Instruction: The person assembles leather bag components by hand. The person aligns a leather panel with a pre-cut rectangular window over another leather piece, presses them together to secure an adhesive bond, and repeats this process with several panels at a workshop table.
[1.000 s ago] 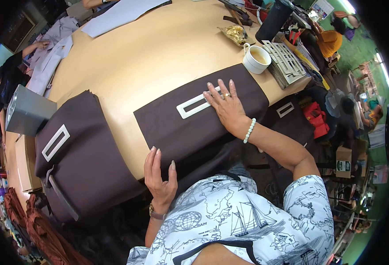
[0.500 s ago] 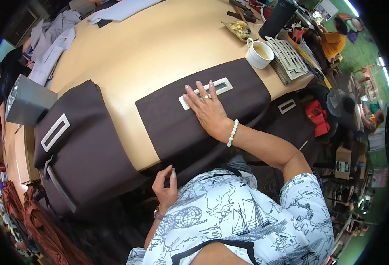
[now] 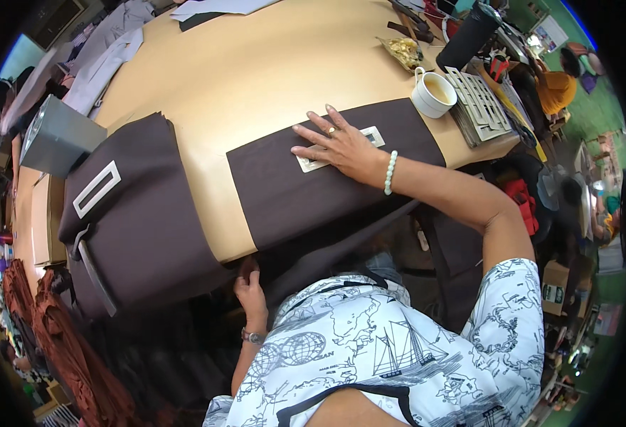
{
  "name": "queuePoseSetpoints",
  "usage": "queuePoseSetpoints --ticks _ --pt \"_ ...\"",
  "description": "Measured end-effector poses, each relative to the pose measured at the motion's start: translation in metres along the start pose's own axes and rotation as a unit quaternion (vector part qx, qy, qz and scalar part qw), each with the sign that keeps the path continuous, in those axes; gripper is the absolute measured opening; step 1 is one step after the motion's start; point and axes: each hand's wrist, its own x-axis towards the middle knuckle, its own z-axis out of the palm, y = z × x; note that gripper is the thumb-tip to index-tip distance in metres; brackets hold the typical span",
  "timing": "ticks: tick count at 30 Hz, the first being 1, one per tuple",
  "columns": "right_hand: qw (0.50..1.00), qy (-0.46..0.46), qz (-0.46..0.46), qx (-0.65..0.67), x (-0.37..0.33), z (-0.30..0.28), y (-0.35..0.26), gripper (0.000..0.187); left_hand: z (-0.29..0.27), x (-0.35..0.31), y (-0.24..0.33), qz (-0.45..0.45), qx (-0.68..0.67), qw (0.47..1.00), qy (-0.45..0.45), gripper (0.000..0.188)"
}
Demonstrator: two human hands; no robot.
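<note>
My right hand (image 3: 348,148) lies flat with fingers spread on a dark brown cloth piece (image 3: 270,192) draped over the table's front edge. Beneath the palm and fingers is a white rectangular frame-shaped piece (image 3: 373,135), partly covered by the hand. At the table's front edge, my left hand (image 3: 251,293) is raised beside the hanging dark cloth. Its fingertips are in shadow, so I cannot tell whether they grip the cloth. To the left, a second dark brown cloth (image 3: 139,213) carries a similar white rectangular frame (image 3: 97,188) and a narrow dark strip (image 3: 96,277).
On the tan table (image 3: 256,57), a white cup (image 3: 433,95) stands beside stacked slotted templates (image 3: 480,110). Beyond are a black cylinder (image 3: 469,35) and an opened wrapper (image 3: 402,52). A grey metal box (image 3: 64,135) stands left; reddish-brown cloth (image 3: 64,334) hangs below it.
My right hand has turned, its fingers now pointing more to the left over the white frame. My left hand has moved up and left to the table edge. The whole view has shifted slightly.
</note>
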Motion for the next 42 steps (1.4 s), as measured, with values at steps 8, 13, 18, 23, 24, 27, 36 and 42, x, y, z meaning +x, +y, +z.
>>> queuePoseSetpoints --ticks 8,13,18,23,24,27,36,42 --pt "0.987 0.073 -0.108 0.095 -0.003 0.015 0.019 0.059 0.007 0.004 -0.011 -0.039 0.0 0.997 0.063 0.016" --pt "0.979 0.071 -0.124 0.144 -0.012 0.012 0.019 0.059 0.011 0.01 0.001 -0.069 0.05 0.996 0.035 0.015" --pt "0.974 0.083 -0.127 0.169 -0.021 0.014 0.019 0.053 0.022 0.02 0.003 -0.06 -0.018 0.995 -0.071 0.033" --pt "0.939 -0.021 -0.115 0.324 -0.031 -0.008 0.024 0.057 0.03 0.041 -0.025 -0.081 -0.002 0.995 -0.052 0.047" --pt "0.91 -0.006 -0.081 0.407 -0.037 -0.004 0.023 0.059 0.032 0.045 -0.029 -0.067 -0.035 0.995 -0.068 0.051" --pt "0.844 0.121 0.06 0.519 -0.073 0.0 0.016 0.058 0.036 0.048 -0.04 -0.015 -0.036 0.998 -0.056 0.047" --pt "0.472 0.363 0.656 0.464 -0.161 0.061 -0.068 0.071 0.028 0.003 0.002 -0.034 -0.001 0.995 -0.096 0.033" --pt "0.275 0.443 0.58 0.626 -0.162 0.066 -0.075 0.073 0.011 -0.023 0.037 -0.108 0.101 0.985 -0.093 0.023"
